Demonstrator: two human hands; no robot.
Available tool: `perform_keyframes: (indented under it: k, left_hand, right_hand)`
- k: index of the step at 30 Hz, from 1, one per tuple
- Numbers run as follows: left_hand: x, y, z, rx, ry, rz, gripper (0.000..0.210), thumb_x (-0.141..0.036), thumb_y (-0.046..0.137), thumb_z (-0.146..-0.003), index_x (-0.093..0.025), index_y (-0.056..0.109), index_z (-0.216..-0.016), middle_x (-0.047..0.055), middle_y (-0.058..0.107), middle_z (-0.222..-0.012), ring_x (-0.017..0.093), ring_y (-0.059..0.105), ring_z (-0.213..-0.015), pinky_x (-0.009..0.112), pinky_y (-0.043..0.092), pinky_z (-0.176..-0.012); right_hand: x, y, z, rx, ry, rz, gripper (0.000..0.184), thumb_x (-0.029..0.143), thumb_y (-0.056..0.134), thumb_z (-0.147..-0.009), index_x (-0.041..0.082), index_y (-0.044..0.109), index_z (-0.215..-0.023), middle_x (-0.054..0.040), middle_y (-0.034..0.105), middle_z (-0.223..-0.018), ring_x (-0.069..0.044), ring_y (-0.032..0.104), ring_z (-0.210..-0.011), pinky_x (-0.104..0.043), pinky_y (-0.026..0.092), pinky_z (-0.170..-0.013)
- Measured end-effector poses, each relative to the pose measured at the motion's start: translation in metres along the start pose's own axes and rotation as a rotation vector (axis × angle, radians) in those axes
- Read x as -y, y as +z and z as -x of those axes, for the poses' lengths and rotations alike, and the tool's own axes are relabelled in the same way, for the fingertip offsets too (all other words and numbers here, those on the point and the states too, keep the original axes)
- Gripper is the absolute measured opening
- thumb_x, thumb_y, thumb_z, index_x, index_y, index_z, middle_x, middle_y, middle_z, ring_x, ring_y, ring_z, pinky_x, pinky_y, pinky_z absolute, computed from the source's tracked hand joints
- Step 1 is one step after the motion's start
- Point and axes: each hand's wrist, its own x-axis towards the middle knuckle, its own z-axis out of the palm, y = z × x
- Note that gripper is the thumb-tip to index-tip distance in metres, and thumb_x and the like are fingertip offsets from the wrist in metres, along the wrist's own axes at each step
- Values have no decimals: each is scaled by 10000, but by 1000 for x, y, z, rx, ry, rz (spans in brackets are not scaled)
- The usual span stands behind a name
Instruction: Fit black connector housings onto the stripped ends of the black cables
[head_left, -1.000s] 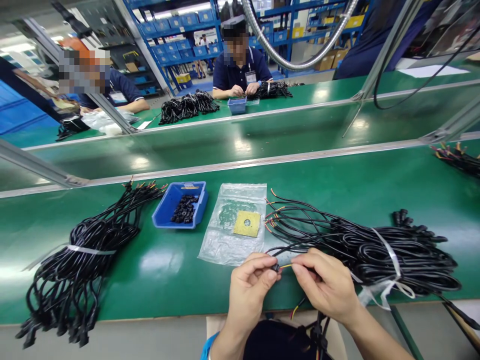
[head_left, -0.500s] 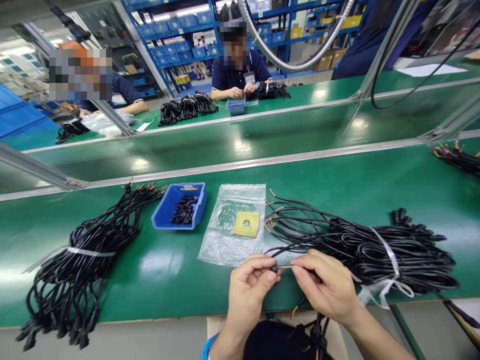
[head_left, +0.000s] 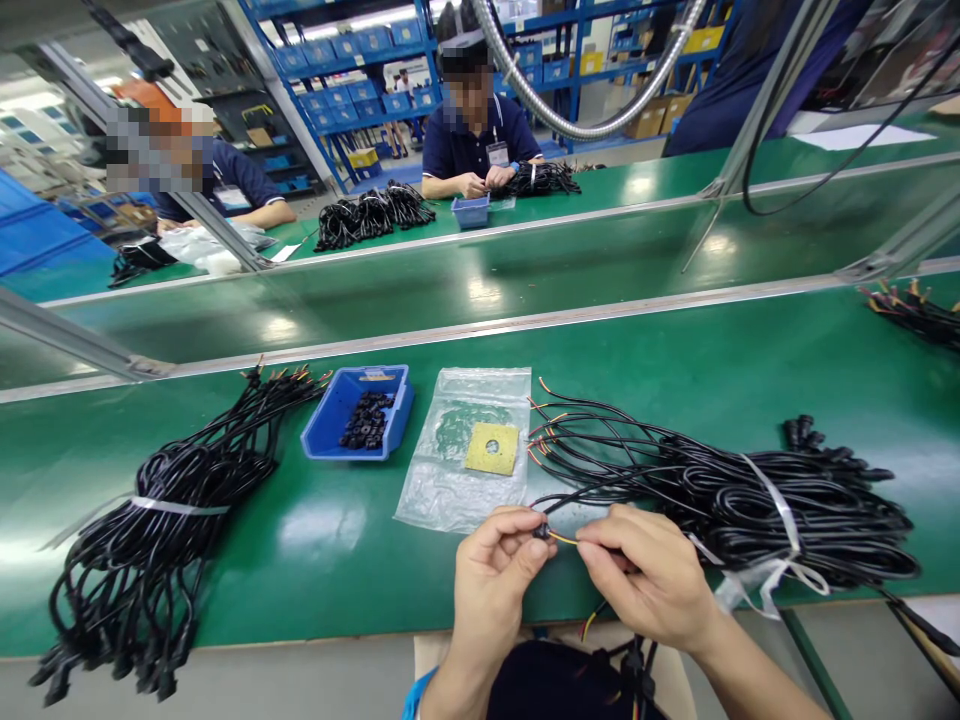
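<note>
My left hand (head_left: 491, 580) pinches a small black ring part (head_left: 541, 532) at the near edge of the green table. My right hand (head_left: 649, 575) grips the end of a black cable, and its thin yellow wire (head_left: 561, 539) reaches the black part. That cable runs back toward the tied bundle of black cables (head_left: 750, 500) lying to the right. A blue tray (head_left: 322, 425) of small black parts sits further back on the left. Between tray and bundle lies a clear plastic bag (head_left: 465, 470) with a yellow square pad (head_left: 492, 448) on it.
A second tied bundle of black cables (head_left: 157, 520) lies at the left. The green table (head_left: 300, 540) ends just before my hands. Across the conveyor, two people sit at another green bench with cable bundles and a small blue tray (head_left: 471, 211). Metal frame struts (head_left: 75, 340) cross at left.
My hands have shifted slightly left and up, and the yellow wire now bends toward the black part. Nothing else on the table has moved.
</note>
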Motion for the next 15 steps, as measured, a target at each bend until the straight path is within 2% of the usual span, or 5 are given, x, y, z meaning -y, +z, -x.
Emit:
perform_keyframes:
  k: [5, 8, 12, 15]
  left_hand:
    - [-3, 1, 1, 107, 73, -131, 135, -167, 801, -734, -216, 811, -859, 64, 698, -886, 173, 690, -813, 236, 596, -692]
    - [-7, 3, 2, 130, 86, -171, 163, -157, 815, -713, -209, 808, -867, 62, 700, -867, 165, 689, -783, 219, 580, -672]
    - [-8, 8, 7, 91, -27, -102, 223, -216, 821, -731, -197, 763, -945, 21, 693, -766, 114, 667, -667, 187, 562, -644]
    - [-5, 15, 11, 123, -100, -51, 195, -302, 771, -801, -177, 719, -941, 8, 695, -650, 99, 661, -591, 175, 557, -610]
  right_hand:
    - [-3, 2, -1, 44, -5, 6, 79, 125, 556, -900, 179, 610, -877, 13, 592, -617, -102, 475, -495, -245, 391, -493]
    - [-1, 2, 0, 84, -28, 36, 75, 160, 547, -923, 172, 620, -916, -6, 622, -657, -116, 522, -535, -246, 423, -513]
    - [4, -5, 4, 73, 20, 118, 80, 199, 581, -909, 156, 597, -975, -34, 631, -721, -143, 554, -593, -266, 448, -541]
    - [6, -11, 9, 66, 23, 94, 87, 118, 563, -879, 173, 569, -947, -36, 618, -742, -156, 553, -645, -285, 450, -590]
